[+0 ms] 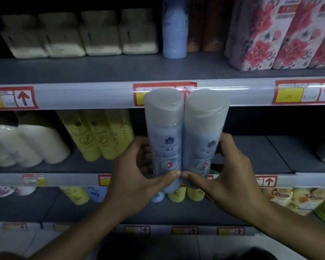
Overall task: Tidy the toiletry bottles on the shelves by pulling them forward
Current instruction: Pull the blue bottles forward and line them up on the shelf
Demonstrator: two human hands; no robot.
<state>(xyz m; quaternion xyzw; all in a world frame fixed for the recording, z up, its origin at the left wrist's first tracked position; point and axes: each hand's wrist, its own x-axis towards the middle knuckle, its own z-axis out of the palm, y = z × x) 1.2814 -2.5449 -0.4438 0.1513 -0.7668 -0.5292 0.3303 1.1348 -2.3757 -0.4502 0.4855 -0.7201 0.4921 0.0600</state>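
Two tall blue bottles with grey-white caps stand side by side in front of the middle shelf (251,160). My left hand (137,171) grips the left blue bottle (165,136) low down, thumb across its front. My right hand (231,169) grips the right blue bottle (203,139) the same way. My thumbs meet where the two bottles touch. Their caps overlap the upper shelf's price rail (83,94).
Yellow bottles (99,136) and white bottles (26,145) stand left on the middle shelf. The upper shelf holds cream containers (64,38), another blue bottle (174,29) and floral packs (281,34). Bare shelf lies right of my hands. Lower shelves carry more small bottles.
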